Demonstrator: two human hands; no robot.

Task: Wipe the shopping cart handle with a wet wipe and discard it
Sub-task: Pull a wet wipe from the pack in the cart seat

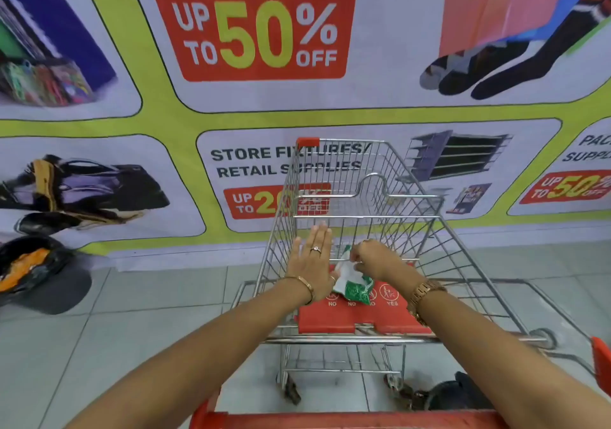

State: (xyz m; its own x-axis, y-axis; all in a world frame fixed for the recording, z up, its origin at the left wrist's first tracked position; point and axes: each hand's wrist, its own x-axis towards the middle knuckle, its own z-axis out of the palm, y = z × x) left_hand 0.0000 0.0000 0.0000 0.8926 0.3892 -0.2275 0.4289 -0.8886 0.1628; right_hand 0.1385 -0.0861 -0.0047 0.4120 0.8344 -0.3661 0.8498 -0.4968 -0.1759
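A wire shopping cart (406, 177) stands in front of me, its red handle (330, 420) along the bottom edge of the view. A green and white wet wipe pack (353, 284) lies on the red child-seat flap (390, 319). My left hand (312, 261) is flat with fingers apart, its palm resting against the pack's left end. My right hand (372, 260) is over the pack's top, fingers pinched on a white bit at the pack's opening; I cannot tell if it is a wipe or the flap.
A large sale banner (254, 31) covers the wall right behind the cart. A black bag with orange contents (33, 273) sits on the tiled floor (132, 329) at the left. A dark object (453, 392) lies under the cart near its right rear wheel.
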